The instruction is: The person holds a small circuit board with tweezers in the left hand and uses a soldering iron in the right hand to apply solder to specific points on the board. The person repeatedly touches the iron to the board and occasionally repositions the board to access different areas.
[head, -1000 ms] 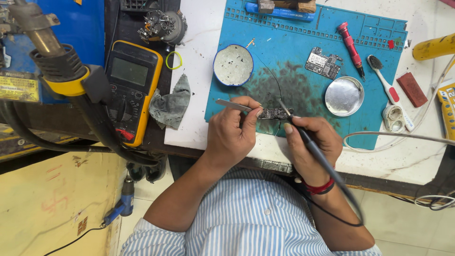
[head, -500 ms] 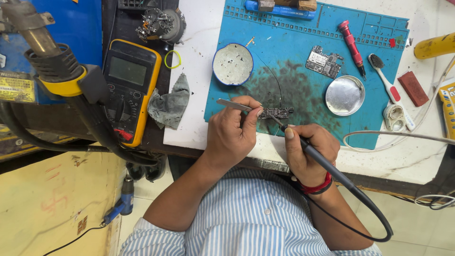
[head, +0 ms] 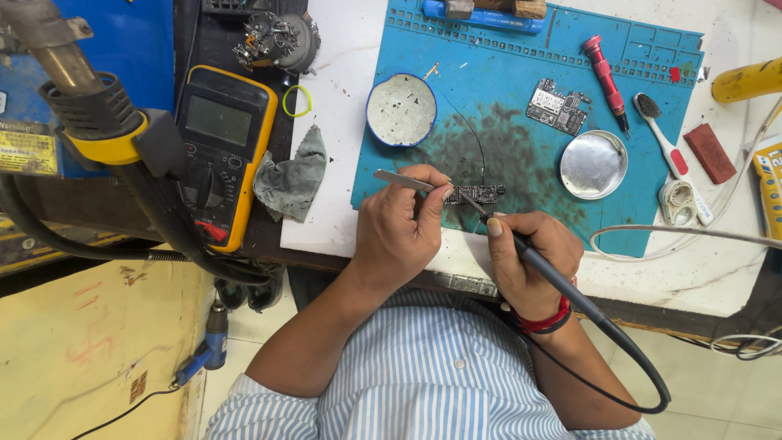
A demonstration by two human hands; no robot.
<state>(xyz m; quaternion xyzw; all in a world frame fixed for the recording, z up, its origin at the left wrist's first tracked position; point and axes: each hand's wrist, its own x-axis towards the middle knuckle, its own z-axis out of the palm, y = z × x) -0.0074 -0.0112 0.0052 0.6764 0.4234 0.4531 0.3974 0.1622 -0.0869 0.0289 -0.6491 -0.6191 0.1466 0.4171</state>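
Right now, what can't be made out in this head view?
- Soldering iron tip: too fine to tell whether it touches the small board.
- Tweezers points: hidden behind the left hand.
- Small board's parts: too small.
- Yellow tool: cut off by the right edge.
- Right hand covers the mat edge.

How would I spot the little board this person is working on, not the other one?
Find the blue mat on the white bench. At its near edge, the left hand with tweezers and the right hand with a soldering iron meet. The narrow dark strip board lies between them; the squarer board lies untouched farther back.
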